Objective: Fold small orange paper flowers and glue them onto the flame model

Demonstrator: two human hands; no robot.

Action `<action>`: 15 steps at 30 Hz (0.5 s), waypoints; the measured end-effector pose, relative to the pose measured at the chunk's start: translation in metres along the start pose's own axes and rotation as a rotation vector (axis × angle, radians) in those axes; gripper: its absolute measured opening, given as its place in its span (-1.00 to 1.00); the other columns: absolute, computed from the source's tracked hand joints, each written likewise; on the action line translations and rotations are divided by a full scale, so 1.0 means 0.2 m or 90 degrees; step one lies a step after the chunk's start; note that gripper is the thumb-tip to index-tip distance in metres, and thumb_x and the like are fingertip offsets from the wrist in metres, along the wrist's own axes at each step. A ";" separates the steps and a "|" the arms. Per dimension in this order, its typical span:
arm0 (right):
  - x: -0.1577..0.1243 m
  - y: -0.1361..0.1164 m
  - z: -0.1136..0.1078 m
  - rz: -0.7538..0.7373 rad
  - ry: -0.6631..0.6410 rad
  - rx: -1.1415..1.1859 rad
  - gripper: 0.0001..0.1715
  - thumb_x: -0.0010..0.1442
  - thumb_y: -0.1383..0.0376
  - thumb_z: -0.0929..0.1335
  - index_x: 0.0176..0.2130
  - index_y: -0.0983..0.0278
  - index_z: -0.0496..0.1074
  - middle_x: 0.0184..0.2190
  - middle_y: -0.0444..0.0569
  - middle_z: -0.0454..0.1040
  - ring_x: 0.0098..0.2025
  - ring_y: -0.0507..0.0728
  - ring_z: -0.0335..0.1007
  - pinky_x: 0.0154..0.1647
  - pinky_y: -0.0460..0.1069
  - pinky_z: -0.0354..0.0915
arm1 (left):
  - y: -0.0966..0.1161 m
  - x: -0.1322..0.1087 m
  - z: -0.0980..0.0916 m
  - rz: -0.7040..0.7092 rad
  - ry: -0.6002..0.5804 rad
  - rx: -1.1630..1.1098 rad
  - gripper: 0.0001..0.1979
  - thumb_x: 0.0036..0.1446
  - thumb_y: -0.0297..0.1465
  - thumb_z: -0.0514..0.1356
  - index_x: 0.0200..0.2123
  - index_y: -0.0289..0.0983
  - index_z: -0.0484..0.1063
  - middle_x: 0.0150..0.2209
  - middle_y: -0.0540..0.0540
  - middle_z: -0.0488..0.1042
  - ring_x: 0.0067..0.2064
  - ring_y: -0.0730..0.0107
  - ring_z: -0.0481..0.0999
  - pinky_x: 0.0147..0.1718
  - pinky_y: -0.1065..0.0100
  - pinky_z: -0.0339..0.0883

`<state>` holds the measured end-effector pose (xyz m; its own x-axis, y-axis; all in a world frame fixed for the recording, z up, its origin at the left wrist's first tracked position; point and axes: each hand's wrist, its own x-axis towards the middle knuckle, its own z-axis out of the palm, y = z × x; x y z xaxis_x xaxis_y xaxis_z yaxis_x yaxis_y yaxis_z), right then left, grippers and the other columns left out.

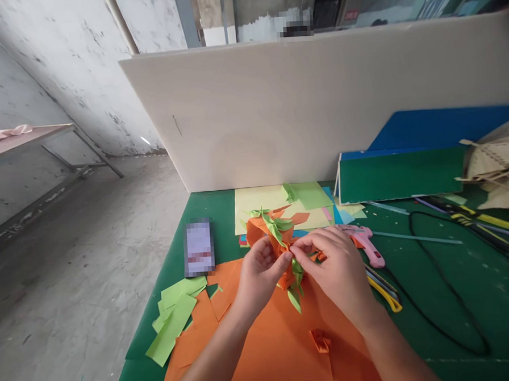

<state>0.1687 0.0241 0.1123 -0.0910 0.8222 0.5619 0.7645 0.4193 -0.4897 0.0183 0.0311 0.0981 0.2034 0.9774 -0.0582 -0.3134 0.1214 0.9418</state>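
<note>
An orange and green folded paper piece (279, 237) is held just above the orange sheet (271, 354) spread on the green table (455, 282). It is pinched on one side by the curled fingers of the left hand (259, 272) and on the other by the closed fingertips of the right hand (342, 271). A pink glue gun (370, 247) is seen just beyond the right hand, and green paper scraps (175, 314) are scattered to the left

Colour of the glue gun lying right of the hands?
Pink: the plastic glue gun on the green mat, beside the right hand. Head view shows it best.
</note>
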 end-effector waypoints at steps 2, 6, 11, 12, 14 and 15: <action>0.00 0.00 0.00 -0.005 -0.002 -0.003 -0.82 0.22 0.29 0.35 -0.44 0.22 0.40 -0.48 -0.10 0.47 -0.35 0.14 0.30 -0.28 0.04 0.16 | 0.00 0.00 0.00 -0.006 0.006 0.003 -0.70 -0.01 -0.29 0.38 -0.20 -0.27 0.50 -0.15 -0.16 0.58 -0.04 0.19 0.54 -0.04 0.27 0.41; 0.00 -0.01 0.00 -0.021 -0.007 -0.022 -0.81 0.24 0.27 0.34 -0.43 0.22 0.41 -0.47 -0.09 0.47 -0.34 0.14 0.30 -0.28 0.05 0.16 | 0.00 0.01 -0.01 -0.006 -0.002 0.011 -0.68 0.00 -0.27 0.37 -0.17 -0.27 0.50 -0.16 -0.15 0.58 -0.04 0.20 0.54 -0.01 0.26 0.40; -0.01 -0.01 0.00 -0.030 -0.012 -0.032 -0.81 0.27 0.25 0.34 -0.40 0.22 0.43 -0.43 -0.09 0.51 -0.32 0.15 0.31 -0.26 0.05 0.14 | -0.01 0.01 -0.03 -0.014 -0.018 0.007 -0.70 0.03 -0.29 0.35 -0.16 -0.28 0.49 -0.13 -0.14 0.58 -0.06 0.24 0.55 -0.02 0.28 0.40; -0.01 -0.01 0.00 -0.028 -0.014 -0.030 -0.81 0.27 0.25 0.34 -0.39 0.22 0.43 -0.42 -0.09 0.51 -0.31 0.15 0.31 -0.26 0.05 0.14 | -0.02 0.01 -0.03 -0.016 -0.019 0.001 -0.70 0.03 -0.29 0.35 -0.16 -0.27 0.49 -0.13 -0.14 0.58 -0.07 0.26 0.55 -0.02 0.29 0.40; -0.01 -0.01 0.00 -0.024 -0.020 -0.025 -0.82 0.27 0.26 0.34 -0.39 0.22 0.43 -0.41 -0.09 0.52 -0.30 0.15 0.31 -0.25 0.05 0.14 | -0.02 0.01 -0.03 -0.022 -0.016 -0.009 -0.70 0.03 -0.30 0.36 -0.17 -0.27 0.49 -0.15 -0.13 0.58 -0.07 0.26 0.55 -0.03 0.29 0.40; -0.01 -0.01 0.00 -0.022 -0.022 -0.023 -0.81 0.28 0.25 0.34 -0.39 0.22 0.42 -0.40 -0.09 0.52 -0.30 0.15 0.31 -0.25 0.05 0.14 | -0.02 0.01 -0.04 -0.026 -0.012 -0.011 -0.71 0.02 -0.30 0.36 -0.19 -0.27 0.49 -0.17 -0.12 0.58 -0.08 0.25 0.55 -0.05 0.29 0.40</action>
<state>0.1672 0.0219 0.1121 -0.1397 0.8206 0.5541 0.7825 0.4344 -0.4461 0.0134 0.0339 0.0921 0.2335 0.9682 -0.0902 -0.3199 0.1641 0.9331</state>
